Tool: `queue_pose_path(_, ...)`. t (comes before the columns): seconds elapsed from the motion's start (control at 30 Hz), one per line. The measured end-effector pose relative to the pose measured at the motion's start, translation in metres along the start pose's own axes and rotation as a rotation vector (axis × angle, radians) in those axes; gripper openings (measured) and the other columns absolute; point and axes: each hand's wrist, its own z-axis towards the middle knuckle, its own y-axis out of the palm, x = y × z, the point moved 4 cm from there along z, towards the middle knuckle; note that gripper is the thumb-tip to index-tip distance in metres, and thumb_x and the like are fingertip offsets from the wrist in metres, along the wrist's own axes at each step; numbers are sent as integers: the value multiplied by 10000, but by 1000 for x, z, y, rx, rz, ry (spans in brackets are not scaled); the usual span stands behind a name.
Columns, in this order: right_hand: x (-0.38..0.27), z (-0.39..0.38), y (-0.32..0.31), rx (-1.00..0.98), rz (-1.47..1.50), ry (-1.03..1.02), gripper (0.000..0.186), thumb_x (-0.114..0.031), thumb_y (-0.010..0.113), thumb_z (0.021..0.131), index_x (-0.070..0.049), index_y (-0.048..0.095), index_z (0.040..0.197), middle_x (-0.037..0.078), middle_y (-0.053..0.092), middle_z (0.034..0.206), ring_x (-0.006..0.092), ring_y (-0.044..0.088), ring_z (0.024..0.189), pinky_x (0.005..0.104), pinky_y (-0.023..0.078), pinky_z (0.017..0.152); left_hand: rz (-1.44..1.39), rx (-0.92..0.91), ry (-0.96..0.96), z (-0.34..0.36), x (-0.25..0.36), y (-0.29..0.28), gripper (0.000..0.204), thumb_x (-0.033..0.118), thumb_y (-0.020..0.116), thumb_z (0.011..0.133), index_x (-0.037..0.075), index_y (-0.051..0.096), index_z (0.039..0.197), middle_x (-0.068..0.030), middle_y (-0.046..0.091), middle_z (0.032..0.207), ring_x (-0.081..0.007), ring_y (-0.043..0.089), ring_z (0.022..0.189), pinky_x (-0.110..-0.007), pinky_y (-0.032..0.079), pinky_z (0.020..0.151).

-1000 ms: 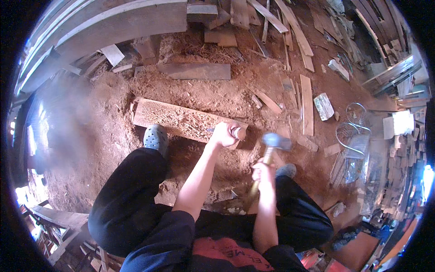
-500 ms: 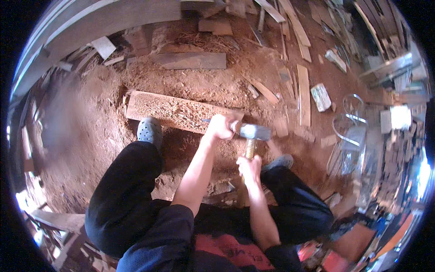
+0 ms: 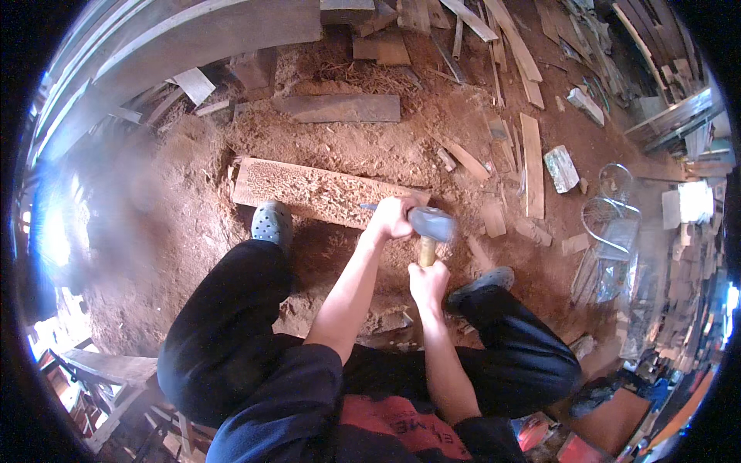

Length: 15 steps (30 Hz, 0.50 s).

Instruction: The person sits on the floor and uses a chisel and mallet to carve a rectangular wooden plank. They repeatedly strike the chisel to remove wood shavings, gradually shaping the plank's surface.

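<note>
A long wooden board lies on the dirt floor, its top face covered with rough gouges and wood chips. My left hand is closed around a chisel over the board's right part. Only the dark blade shows, pointing left toward the wood; the fingers cover the rest. My right hand grips the pale handle of a hammer. Its grey metal head, slightly blurred, is right beside my left fist, where the chisel's butt end is; whether they touch is hidden.
My left clog presses at the board's near edge; my right clog is on the dirt. Scrap planks and a pale block lie to the right. A wire-framed object stands farther right. Large timbers fill the far left.
The hammer head has come in closer to my left fist. The whole view has shifted slightly, so the board and floor appear farther right. Both hands keep their grips.
</note>
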Motion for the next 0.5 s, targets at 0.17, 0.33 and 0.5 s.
queue_pose_path(0.17, 25, -20, 6, -46, 194, 103, 153, -94, 657, 637, 26, 580, 694, 132, 587, 580, 274, 593, 538, 393, 462, 550, 46, -59, 32, 1, -7, -2, 257, 314, 627, 665, 118, 669, 827, -174, 643, 792, -363, 621, 764, -408, 501, 676)
queue_pose_path(0.33, 22, -16, 6, -119, 640, 311, 122, -19, 621, 652, -46, 503, 642, -1, 474, 513, 127, 451, 375, 290, 352, 359, -155, -34, -116, -9, -10, -19, 321, 233, 738, 569, 119, 689, 865, -114, 654, 723, -224, 648, 685, -326, 506, 656)
queue_pose_path(0.5, 40, -10, 11, -234, 665, 352, 99, -14, 597, 668, -30, 500, 664, 4, 447, 477, 120, 412, 325, 278, 327, 311, -387, 64, -88, -15, -30, -49, 384, 51, 829, 431, 36, 657, 774, -71, 673, 801, -162, 627, 763, -310, 500, 727)
